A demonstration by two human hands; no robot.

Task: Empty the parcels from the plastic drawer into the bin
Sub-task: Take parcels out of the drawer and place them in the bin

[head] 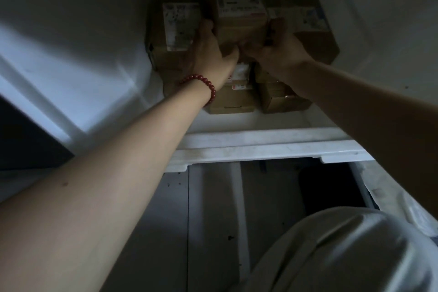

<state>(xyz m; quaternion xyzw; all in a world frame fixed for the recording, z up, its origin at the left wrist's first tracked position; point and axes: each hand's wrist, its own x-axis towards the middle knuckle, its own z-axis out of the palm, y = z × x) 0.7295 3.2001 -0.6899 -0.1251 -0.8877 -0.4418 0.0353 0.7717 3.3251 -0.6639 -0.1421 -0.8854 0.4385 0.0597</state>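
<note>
Red bead bracelet; grey panelled floor below; pale fabric lower right.

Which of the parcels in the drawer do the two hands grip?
The middle parcel of the far row: the left hand grips its left side, the right hand its right side.

We view from one head-worn wide-angle camera, facing forward and down, close above the plastic drawer.

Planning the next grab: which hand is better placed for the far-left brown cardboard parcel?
Left, probably: the left hand lies beside that white-labelled parcel; the right hand grips the opposite side of the middle brown cardboard parcel.
</note>
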